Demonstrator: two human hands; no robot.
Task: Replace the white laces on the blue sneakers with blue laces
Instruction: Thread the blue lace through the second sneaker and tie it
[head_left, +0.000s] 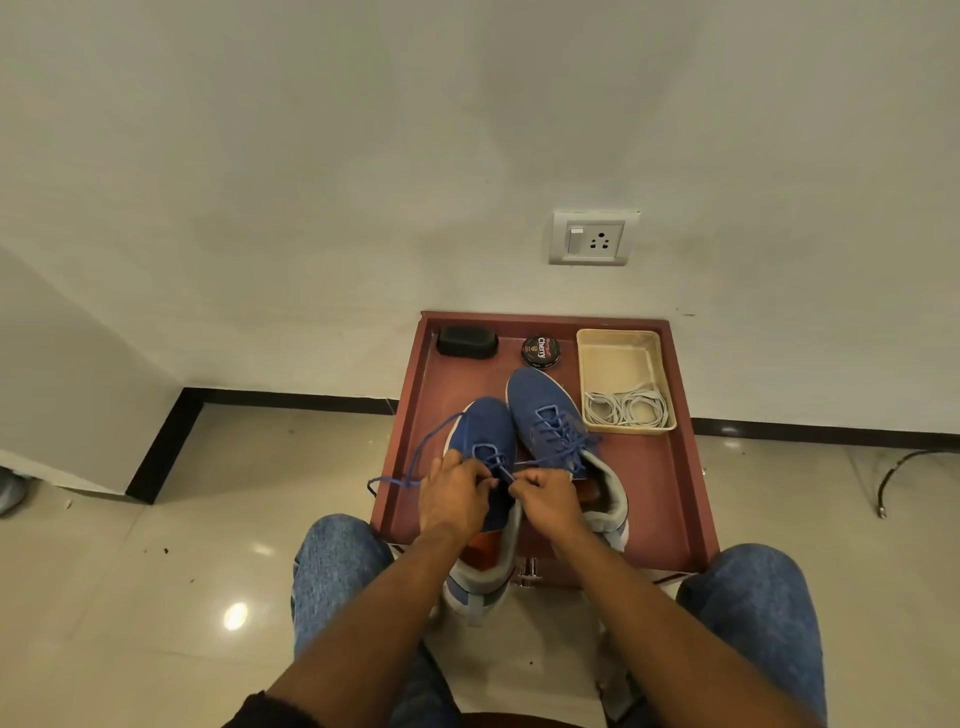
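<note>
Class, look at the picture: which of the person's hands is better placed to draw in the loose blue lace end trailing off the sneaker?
Left. The left hand sits beside the loose lace end, which trails off its side of the left sneaker. The right hand lies across the shoe.

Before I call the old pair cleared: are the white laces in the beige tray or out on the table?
In the tray. The white laces lie coiled at the near end of the beige tray.

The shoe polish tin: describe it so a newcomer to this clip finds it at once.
Start at the reddish-brown tray against the wall. Along its far edge, the shoe polish tin sits between a black brush and a beige bin. It alone is round, with a black "Cherry" lid.
</note>
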